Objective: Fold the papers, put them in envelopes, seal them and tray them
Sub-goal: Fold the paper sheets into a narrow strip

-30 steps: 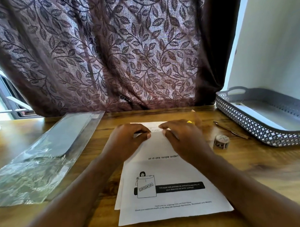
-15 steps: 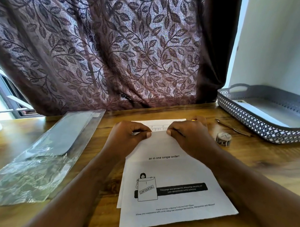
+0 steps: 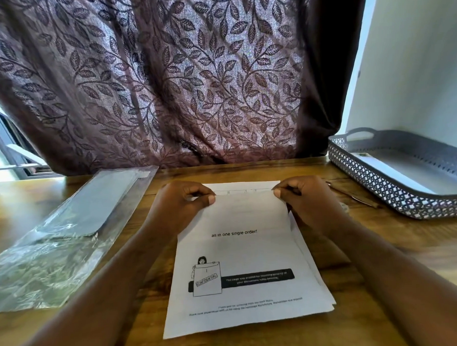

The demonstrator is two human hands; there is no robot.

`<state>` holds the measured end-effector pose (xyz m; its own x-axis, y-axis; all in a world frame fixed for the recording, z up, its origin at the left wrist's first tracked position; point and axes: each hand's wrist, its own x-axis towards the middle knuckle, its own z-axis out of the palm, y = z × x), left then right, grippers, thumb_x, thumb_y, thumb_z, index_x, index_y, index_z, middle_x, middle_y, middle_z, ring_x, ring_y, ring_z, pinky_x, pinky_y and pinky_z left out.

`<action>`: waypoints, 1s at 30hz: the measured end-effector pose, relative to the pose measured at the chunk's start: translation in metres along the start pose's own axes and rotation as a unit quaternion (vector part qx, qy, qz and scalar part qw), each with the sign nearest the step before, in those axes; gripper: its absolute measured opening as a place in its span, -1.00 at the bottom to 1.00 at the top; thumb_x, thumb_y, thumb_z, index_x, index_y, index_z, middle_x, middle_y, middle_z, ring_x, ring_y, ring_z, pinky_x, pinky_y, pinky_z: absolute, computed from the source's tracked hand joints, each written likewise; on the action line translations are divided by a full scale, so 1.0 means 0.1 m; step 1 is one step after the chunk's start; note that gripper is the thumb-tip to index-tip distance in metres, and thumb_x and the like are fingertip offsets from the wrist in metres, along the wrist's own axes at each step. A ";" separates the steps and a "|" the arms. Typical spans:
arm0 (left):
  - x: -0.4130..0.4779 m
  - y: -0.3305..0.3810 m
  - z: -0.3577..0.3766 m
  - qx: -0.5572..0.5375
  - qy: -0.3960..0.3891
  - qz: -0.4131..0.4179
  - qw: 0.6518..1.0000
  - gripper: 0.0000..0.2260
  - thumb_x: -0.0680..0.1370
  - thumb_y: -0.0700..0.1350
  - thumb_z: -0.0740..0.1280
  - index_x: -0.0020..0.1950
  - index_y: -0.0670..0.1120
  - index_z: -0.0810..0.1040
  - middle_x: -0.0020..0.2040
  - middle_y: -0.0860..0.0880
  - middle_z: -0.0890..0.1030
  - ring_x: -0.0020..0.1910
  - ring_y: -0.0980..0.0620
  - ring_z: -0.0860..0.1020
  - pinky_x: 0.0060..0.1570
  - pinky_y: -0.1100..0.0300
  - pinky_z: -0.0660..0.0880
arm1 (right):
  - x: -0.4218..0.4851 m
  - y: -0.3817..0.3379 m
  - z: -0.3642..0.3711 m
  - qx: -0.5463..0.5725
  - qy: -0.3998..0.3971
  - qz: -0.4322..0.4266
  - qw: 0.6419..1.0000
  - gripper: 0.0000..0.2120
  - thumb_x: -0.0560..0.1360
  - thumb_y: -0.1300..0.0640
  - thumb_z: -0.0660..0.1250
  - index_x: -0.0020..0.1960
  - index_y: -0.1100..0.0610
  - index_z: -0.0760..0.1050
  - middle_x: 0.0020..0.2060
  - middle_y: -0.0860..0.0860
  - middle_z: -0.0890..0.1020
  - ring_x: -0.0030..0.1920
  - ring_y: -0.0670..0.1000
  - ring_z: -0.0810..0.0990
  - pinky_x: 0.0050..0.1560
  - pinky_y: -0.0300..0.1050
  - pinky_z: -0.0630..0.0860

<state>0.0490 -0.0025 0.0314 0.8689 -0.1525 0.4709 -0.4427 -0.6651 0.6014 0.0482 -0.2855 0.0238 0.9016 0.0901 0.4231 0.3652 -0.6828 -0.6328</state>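
A stack of white printed papers (image 3: pixel 245 252) lies in front of me on the wooden table (image 3: pixel 380 250). My left hand (image 3: pixel 182 203) pinches the top sheet's far left corner, and my right hand (image 3: pixel 304 200) pinches its far right corner. The sheet's far edge is a little short of the far edge of the sheet beneath. A clear plastic pack of grey envelopes (image 3: pixel 76 224) lies to the left. A grey lattice tray (image 3: pixel 393 185) stands at the right, with something white and flat inside.
A thin metal tool (image 3: pixel 352 195) lies between my right hand and the tray. A leaf-patterned curtain (image 3: pixel 167 84) hangs behind the table, and a white wall (image 3: pixel 412 63) is at the right. A window frame (image 3: pixel 3 149) shows at the far left.
My hands have slid apart along the top sheet's far edge, from its middle out to the two corners. My right hand now hides the small tape roll.
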 end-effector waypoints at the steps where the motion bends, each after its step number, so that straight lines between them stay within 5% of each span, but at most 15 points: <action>1: 0.00 0.00 0.00 0.001 0.005 0.005 1.000 -0.96 0.49 -0.09 0.50 -0.10 0.04 0.75 -0.16 0.19 0.71 -0.15 0.30 0.64 -0.07 0.29 0.53 | 0.00 0.00 0.00 0.013 -0.003 0.003 1.000 -0.86 0.59 0.13 0.38 0.05 0.08 0.72 -0.11 -0.11 0.74 -0.14 -0.15 0.68 -0.01 -0.05 0.65; 11: -0.07 0.24 0.13 0.143 0.051 0.109 0.982 -0.82 0.57 0.01 0.33 0.10 0.06 0.68 0.03 0.13 0.71 -0.01 0.11 0.63 0.18 -0.13 0.48 | -0.08 -0.23 0.10 0.084 0.044 -0.033 0.995 -0.91 0.54 0.15 0.43 -0.10 -0.02 0.60 -0.32 -0.18 0.67 -0.30 -0.21 0.63 -0.31 -0.38 0.52; 20: -0.17 0.43 0.30 0.174 0.035 0.188 0.966 -0.80 0.63 0.02 0.24 0.05 0.04 0.66 -0.04 0.10 0.71 -0.12 0.10 0.63 0.03 -0.03 0.53 | -0.15 -0.32 0.20 0.058 0.001 -0.156 0.986 -0.92 0.57 0.19 0.41 -0.02 0.04 0.56 -0.20 -0.18 0.64 -0.18 -0.15 0.66 -0.21 -0.27 0.61; 26: -0.14 0.35 0.19 0.168 0.047 0.155 0.972 -0.83 0.60 0.00 0.29 0.01 0.05 0.69 -0.09 0.11 0.72 -0.16 0.11 0.63 0.00 -0.04 0.55 | -0.10 -0.23 0.11 0.073 0.013 -0.108 0.991 -0.85 0.56 0.20 0.41 -0.09 -0.04 0.55 -0.25 -0.11 0.65 -0.22 -0.07 0.64 -0.20 -0.08 0.63; 30: -0.07 0.22 0.10 0.173 0.049 0.119 0.976 -0.80 0.58 0.03 0.28 -0.01 0.05 0.70 -0.17 0.13 0.71 -0.26 0.16 0.60 -0.20 0.18 0.52 | -0.05 -0.12 0.03 0.093 0.029 -0.063 0.993 -0.90 0.56 0.20 0.39 -0.09 0.02 0.59 -0.23 -0.06 0.68 -0.21 -0.04 0.65 -0.16 0.00 0.65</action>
<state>0.0355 -0.0231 0.0352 0.7173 -0.2733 0.6409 -0.5137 -0.8290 0.2213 0.0399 -0.2756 0.0270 0.8334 0.1210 0.5392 0.5152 -0.5230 -0.6790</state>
